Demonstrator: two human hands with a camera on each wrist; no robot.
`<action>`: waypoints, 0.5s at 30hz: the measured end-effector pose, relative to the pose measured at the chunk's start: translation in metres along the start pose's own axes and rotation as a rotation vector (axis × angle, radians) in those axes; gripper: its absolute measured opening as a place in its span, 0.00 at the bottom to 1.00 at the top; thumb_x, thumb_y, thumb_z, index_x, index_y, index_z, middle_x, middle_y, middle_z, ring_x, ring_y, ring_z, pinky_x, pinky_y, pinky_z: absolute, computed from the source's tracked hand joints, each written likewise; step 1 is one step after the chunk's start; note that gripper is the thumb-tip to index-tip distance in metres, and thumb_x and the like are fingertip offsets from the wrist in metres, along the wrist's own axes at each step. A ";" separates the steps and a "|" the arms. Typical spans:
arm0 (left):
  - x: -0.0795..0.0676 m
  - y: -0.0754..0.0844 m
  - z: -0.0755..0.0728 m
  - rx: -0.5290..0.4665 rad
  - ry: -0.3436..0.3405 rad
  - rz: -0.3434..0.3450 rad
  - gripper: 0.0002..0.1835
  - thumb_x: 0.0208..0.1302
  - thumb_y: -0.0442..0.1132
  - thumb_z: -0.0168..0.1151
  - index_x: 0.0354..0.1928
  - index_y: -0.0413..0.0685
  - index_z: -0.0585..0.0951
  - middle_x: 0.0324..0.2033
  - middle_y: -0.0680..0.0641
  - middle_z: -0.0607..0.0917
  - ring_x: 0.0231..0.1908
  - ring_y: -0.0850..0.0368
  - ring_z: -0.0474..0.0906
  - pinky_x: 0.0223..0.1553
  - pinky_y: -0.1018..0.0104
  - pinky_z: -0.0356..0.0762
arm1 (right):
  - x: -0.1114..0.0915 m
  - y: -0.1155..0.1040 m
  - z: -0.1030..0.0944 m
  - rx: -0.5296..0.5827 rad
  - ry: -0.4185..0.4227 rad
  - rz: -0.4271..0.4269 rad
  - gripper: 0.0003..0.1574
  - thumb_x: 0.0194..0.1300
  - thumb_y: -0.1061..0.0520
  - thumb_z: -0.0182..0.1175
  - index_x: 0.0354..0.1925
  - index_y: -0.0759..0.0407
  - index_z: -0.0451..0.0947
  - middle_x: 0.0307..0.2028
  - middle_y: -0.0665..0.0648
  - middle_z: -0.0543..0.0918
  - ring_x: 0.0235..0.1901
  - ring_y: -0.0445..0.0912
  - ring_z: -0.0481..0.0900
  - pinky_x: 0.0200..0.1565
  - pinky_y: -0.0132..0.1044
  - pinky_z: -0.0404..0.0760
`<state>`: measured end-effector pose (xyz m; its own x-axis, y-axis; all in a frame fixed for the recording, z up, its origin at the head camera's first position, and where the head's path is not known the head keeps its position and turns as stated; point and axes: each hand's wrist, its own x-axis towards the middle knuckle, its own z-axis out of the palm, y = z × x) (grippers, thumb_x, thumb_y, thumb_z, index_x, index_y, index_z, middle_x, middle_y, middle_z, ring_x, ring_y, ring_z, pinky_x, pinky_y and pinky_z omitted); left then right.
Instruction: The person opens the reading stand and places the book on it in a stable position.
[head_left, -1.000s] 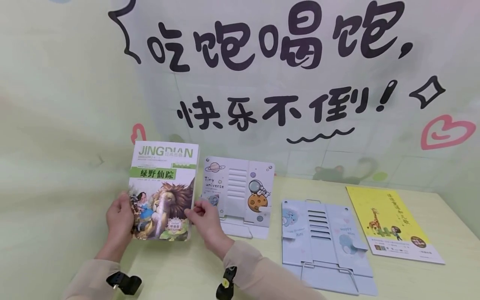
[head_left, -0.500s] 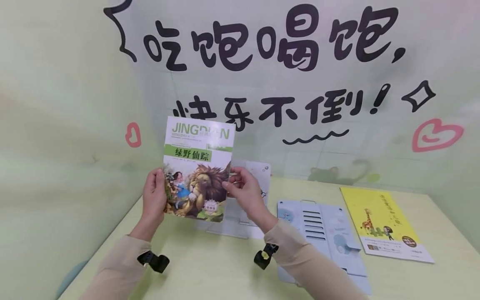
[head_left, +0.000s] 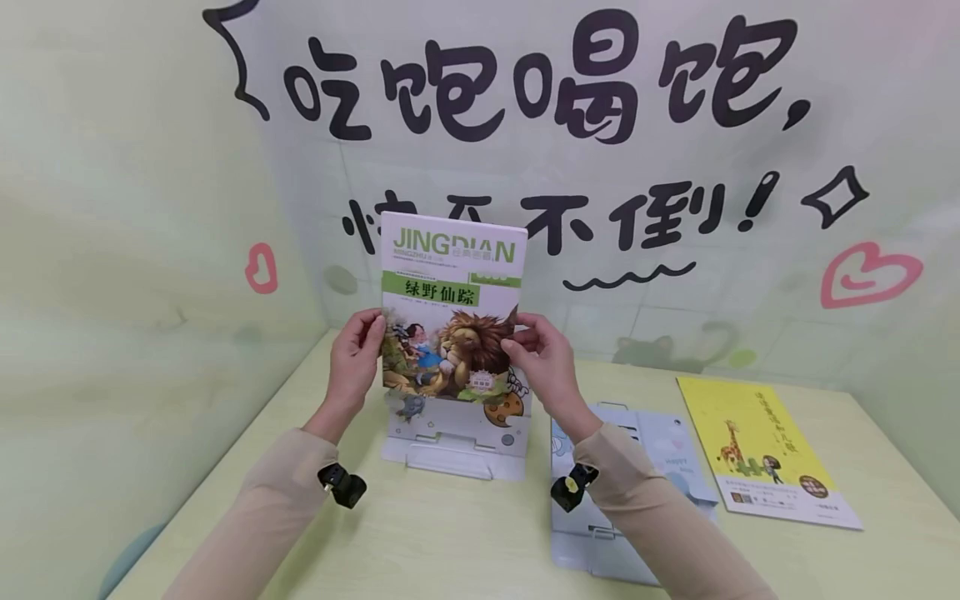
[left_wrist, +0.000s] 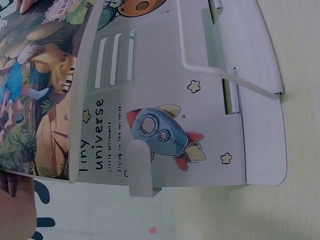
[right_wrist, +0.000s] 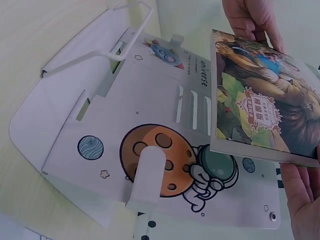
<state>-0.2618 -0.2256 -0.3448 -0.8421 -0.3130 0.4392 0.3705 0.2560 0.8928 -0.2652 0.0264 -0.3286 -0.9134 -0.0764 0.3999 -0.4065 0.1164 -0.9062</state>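
Observation:
My left hand (head_left: 352,362) grips the left edge of a paperback book (head_left: 450,292) with a lion and a girl on its cover. At the opposite edge, my right hand (head_left: 549,362) pinches it with the thumb on the front. The book is held up, cover facing me, in front of a white book stand (head_left: 457,433) with "Tiny universe" print. It covers the stand's upper part in the head view. Both wrist views show a gap below the book, where the stand's page clips (right_wrist: 148,172), wire support (left_wrist: 220,74) and lower ledge are bare.
A light blue book stand (head_left: 667,446) lies on the pale table (head_left: 420,542), partly behind my right forearm. Farther right lies a yellow book (head_left: 765,425) with a giraffe. A printed banner (head_left: 600,317) hangs right behind the table.
Both hands have carried the lion book right and upward, from beside the white stand to in front of it. The stands and yellow book stay in place.

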 end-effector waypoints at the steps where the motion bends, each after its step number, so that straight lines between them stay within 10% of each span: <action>1: 0.001 0.000 0.001 -0.001 -0.002 0.007 0.15 0.70 0.40 0.51 0.50 0.35 0.76 0.32 0.64 0.76 0.34 0.68 0.70 0.35 0.80 0.69 | 0.000 0.001 -0.001 -0.005 0.006 -0.004 0.22 0.60 0.66 0.62 0.53 0.65 0.74 0.36 0.66 0.80 0.33 0.43 0.77 0.35 0.33 0.83; 15: -0.018 0.009 -0.002 -0.037 -0.134 0.003 0.15 0.66 0.31 0.55 0.51 0.28 0.75 0.34 0.58 0.81 0.34 0.70 0.76 0.40 0.78 0.78 | -0.008 0.021 -0.006 -0.155 0.034 -0.066 0.19 0.59 0.64 0.64 0.50 0.65 0.75 0.34 0.64 0.82 0.35 0.52 0.80 0.37 0.36 0.81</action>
<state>-0.2432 -0.2192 -0.3444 -0.8846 -0.1869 0.4273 0.3857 0.2219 0.8955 -0.2668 0.0355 -0.3502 -0.8837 -0.0553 0.4648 -0.4619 0.2636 -0.8468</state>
